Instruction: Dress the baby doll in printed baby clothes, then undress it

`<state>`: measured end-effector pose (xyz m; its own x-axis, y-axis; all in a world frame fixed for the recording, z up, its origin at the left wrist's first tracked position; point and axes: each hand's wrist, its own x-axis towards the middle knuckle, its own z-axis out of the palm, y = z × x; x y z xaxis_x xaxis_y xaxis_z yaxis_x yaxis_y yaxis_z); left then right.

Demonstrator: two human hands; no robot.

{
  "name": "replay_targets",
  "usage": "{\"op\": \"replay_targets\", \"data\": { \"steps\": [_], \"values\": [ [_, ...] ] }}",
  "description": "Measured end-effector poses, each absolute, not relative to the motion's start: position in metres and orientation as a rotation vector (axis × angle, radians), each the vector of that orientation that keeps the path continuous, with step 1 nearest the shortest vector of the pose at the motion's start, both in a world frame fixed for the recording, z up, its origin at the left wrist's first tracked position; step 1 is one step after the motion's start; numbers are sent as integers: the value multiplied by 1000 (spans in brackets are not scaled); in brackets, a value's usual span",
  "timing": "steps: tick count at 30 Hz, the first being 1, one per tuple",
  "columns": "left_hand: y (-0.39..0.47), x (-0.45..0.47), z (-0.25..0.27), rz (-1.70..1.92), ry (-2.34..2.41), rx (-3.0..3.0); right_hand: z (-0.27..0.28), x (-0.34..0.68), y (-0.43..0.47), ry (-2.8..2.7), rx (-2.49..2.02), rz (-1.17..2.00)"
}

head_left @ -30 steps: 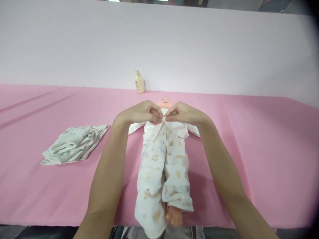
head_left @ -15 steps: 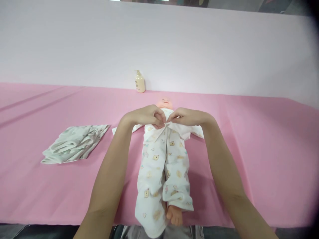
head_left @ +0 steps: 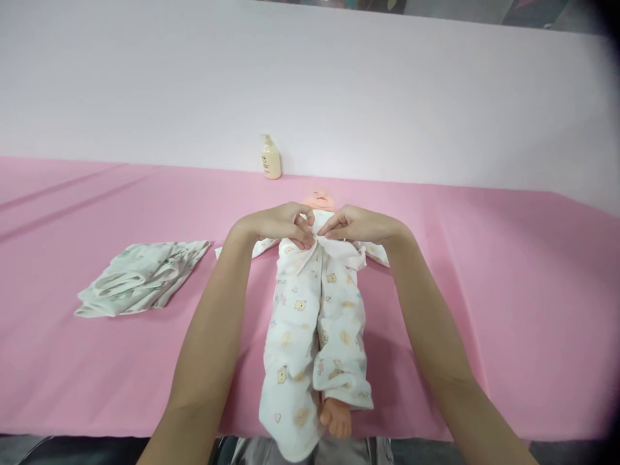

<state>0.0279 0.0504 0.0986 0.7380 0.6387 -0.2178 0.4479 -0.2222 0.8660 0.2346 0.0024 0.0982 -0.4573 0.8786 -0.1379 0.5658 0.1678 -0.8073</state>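
A doll (head_left: 339,323) is lying on its back in the middle of the table, with its head (head_left: 320,203) pointing away from the person and its feet pointing toward them. It is wearing white clothes (head_left: 290,323) with little bears on them. I am not able to tell if the clothes are one piece or two.

Much of the doll is already covered. Both legs seem to be in, and the sleeves (head_left: 264,248) are spreading out to the sides. One small foot (head_left: 336,418) is peeking out on the right, but the other foot is hiding inside its long leg. The front does not look finished: plain white cloth is bunching up and folding over at the middle, right where the hands are working.

The left hand (head_left: 289,226) is bending down over the cloth, and its finger and thumb seem to be pinching a bit of it. The right hand (head_left: 359,224) is touching the cloth just beside it. Its finger and thumb are sitting close together, but I cannot tell if they are gripping anything.

Over to the left, a folded cloth (head_left: 143,278) is lying on the pink cover (head_left: 523,310). Behind the doll, a pump bottle (head_left: 271,160) is standing near the white wall (head_left: 411,97).
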Motion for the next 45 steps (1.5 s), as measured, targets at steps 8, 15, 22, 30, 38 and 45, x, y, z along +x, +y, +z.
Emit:
{"op": "replay_targets", "data": {
  "steps": [8, 15, 22, 30, 38, 45],
  "values": [
    [52, 28, 97, 191, 871, 1879, 103, 219, -7, -2125, -1490, 1087],
    [49, 30, 95, 198, 947, 1907, 90, 198, -1, -2099, -1588, 831],
    [47, 35, 95, 181, 1022, 1982, 88, 190, -1, -2174, -1706, 647],
    [44, 33, 99, 85, 1025, 2113, 89, 201, 1, -2131, -1614, 905],
    [48, 37, 95, 92, 1026, 2284, 86, 200, 2, -2211, -1617, 815],
    [45, 33, 99, 168, 972, 2220, 91, 203, -1, -2259, -1630, 689]
  ]
}}
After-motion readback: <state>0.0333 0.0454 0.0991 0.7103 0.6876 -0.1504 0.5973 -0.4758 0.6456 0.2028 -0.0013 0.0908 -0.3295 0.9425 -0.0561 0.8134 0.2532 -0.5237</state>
